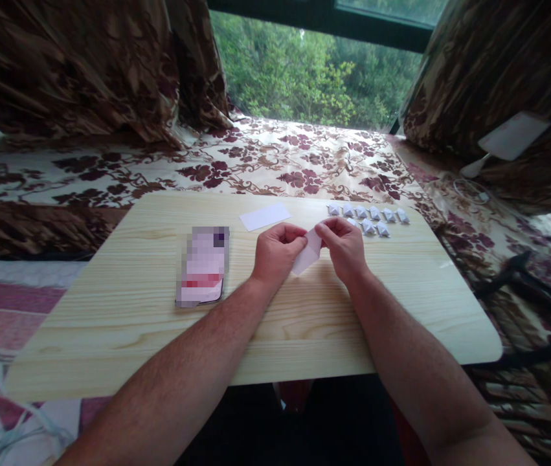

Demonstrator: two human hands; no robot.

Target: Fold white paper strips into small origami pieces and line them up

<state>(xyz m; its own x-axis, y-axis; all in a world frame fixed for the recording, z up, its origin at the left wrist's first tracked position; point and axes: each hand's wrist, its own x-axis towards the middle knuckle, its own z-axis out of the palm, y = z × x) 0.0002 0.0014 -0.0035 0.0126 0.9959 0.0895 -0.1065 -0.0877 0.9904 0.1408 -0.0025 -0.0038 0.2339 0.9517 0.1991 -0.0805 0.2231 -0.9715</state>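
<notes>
Between my two hands is a small folded piece of white paper [308,254], held a little above the wooden table [304,323]. My left hand [279,249] pinches its left edge between thumb and curled fingers. On the other side, my right hand [344,244] grips the upper right part with thumb and forefinger. The paper's lower end tapers to a point. Just beyond my left hand lies a flat white sheet of paper [265,217]. Several small folded white paper pieces [375,213] sit in two rows past my right hand, the nearer row partly covered by it.
A phone [203,265] with a blurred screen lies left of my forearms. Behind the table runs a ledge [275,155] with flowered cloth, below a window. A white lamp [513,137] stands at the right. White cables [27,414] hang at the lower left.
</notes>
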